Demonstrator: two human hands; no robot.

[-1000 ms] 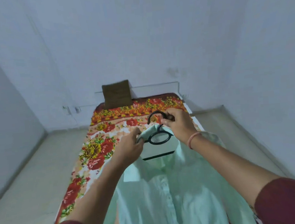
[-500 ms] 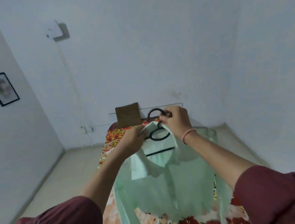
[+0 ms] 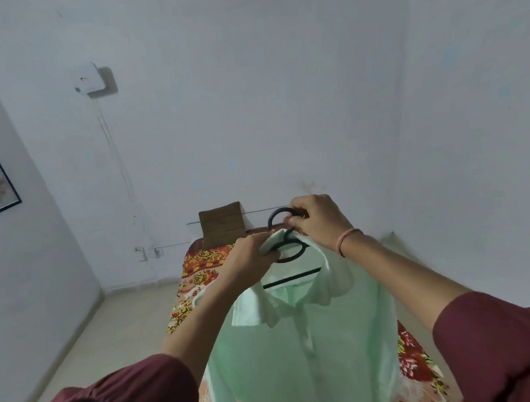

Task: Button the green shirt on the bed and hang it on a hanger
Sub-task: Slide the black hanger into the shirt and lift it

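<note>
While the green shirt (image 3: 301, 356) is hanging above the bed (image 3: 199, 269) on its hanger (image 3: 292, 279), I am pinching the hook (image 3: 274, 216) with my right hand (image 3: 319, 221), fingers curled round it to carry the weight. The front looks closed, so the buttoning seems done. My left hand (image 3: 248, 261) is gripping the collar (image 3: 271, 240) just beside the hook, fingers curled into the fabric, probably seating it so the shoulders are sitting evenly rather than sliding off.
</note>
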